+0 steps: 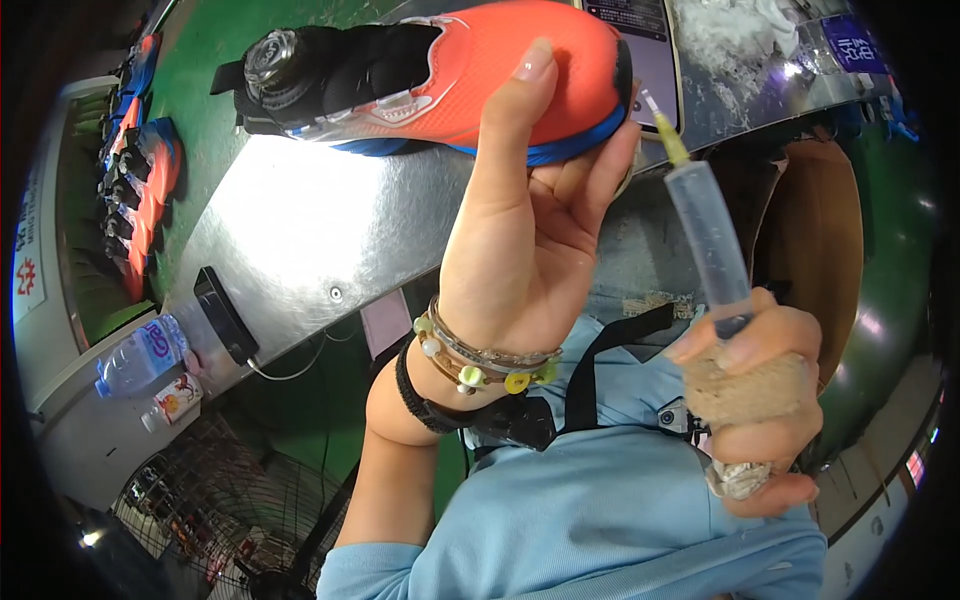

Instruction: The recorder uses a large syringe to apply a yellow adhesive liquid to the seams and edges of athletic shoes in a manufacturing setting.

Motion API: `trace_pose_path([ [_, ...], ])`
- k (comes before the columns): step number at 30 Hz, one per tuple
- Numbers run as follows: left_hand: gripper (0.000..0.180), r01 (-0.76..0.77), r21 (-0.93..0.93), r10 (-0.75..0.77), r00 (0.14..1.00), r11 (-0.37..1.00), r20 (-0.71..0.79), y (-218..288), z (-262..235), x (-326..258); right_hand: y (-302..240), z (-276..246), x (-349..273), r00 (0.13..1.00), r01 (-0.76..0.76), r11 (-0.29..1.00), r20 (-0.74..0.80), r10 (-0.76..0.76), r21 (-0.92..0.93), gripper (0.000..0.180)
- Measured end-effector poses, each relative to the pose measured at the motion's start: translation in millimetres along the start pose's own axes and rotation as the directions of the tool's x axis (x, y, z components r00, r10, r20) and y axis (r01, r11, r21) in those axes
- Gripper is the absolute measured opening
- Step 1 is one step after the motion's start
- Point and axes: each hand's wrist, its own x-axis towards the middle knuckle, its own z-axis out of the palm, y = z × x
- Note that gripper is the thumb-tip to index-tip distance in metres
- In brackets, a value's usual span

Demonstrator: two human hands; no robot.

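My left hand (525, 235) grips an orange and black shoe (465, 90) around its forefoot, thumb on the orange upper and fingers under the blue sole edge. The shoe lies on its length with the toe to the right; a round clear dial (270, 57) sits at its black collar end. My right hand (780, 340) is closed around a clear syringe (708, 225) with a yellow-based tip (670, 140). That tip points up beside the shoe's toe, apart from it. Tan fibrous material (745, 390) wraps the right fingers, and a whitish wad (740, 480) is at the lowest finger.
Beneath the shoe is a metal tabletop (300, 220). A phone (660, 90) and white residue (735, 50) lie behind the toe. At left are a black power bank (222, 315) with cable, a water bottle (142, 357), a fan (230, 505) and more orange shoes (150, 200).
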Motion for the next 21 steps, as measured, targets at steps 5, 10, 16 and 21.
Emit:
trace_pose_path([
  [5,0.046,0.003,-0.032,-0.003,1.0,0.999,-0.002,2,-6,-1,-3,-7,7,0.991,0.068,0.998,0.113,-0.066,-0.017,0.058],
  [10,0.034,0.072,-0.044,-0.071,0.997,0.996,0.028,5,-6,-3,-1,-3,15,0.99,0.055,0.998,0.13,-0.057,0.019,0.06],
  [16,0.048,0.038,-0.069,-0.037,0.999,0.997,0.024,2,-6,0,1,15,17,0.989,0.146,0.988,0.035,-0.145,-0.043,0.06],
  [21,0.05,0.024,-0.103,-0.022,1.0,0.994,0.022,3,-5,0,-4,-3,6,0.989,-0.028,0.999,0.145,0.032,-0.028,0.057],
])
